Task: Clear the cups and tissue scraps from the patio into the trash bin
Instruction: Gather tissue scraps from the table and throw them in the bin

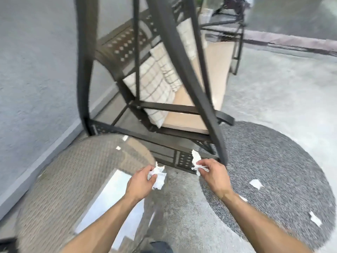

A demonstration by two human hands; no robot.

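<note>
My left hand (141,181) is closed around crumpled white tissue scraps (158,177) just past the edge of a round glass-topped wicker table (60,179). My right hand (212,173) pinches another white tissue scrap (196,161) near the foot of the swing frame. More tissue scraps lie on the round grey rug (284,170): one (256,183) right of my right hand, a small one (243,198) by my right forearm, and one (315,218) near the rug's right edge. Two tiny white bits (118,148) rest on the table glass. No cup or trash bin is in view.
A dark metal porch swing (187,99) with a tan seat and checked pillows (155,84) stands directly ahead, its slanted legs close to my hands. A grey wall (36,70) runs along the left. Concrete patio floor (273,84) extends to the right.
</note>
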